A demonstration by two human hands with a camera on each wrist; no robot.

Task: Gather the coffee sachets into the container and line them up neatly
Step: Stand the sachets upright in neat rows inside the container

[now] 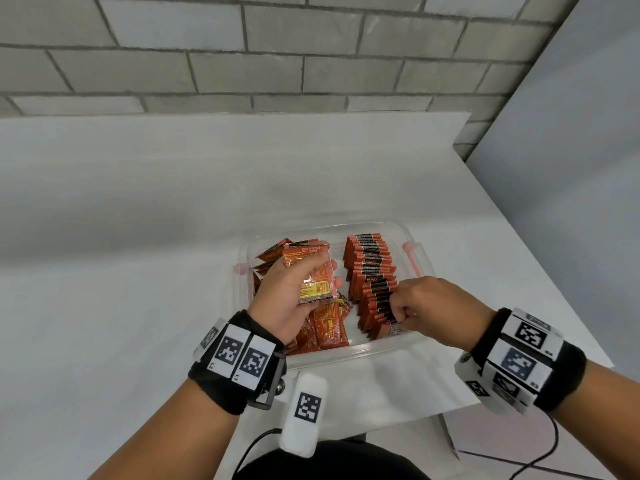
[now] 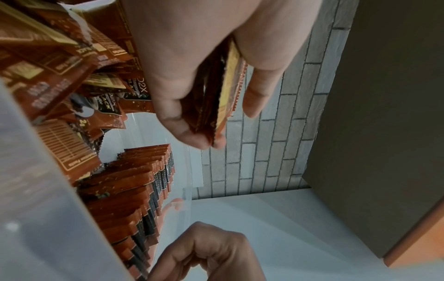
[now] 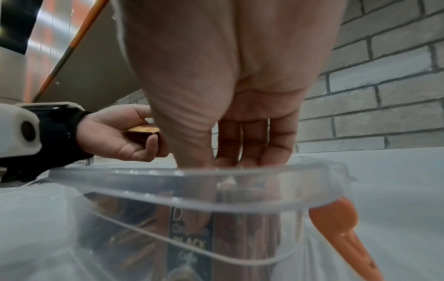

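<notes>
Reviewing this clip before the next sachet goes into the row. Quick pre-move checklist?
1. Left hand holds a small stack of sachets: ok.
2. Right hand at the near end of the lined-up row, fingers reaching down among the sachets: ok.
3. Row standing on edge along the container's right side: ok.
4. Loose pile on the left side not yet lined up: not ok.
5. Gap open for the next sachet: cannot tell.
</notes>
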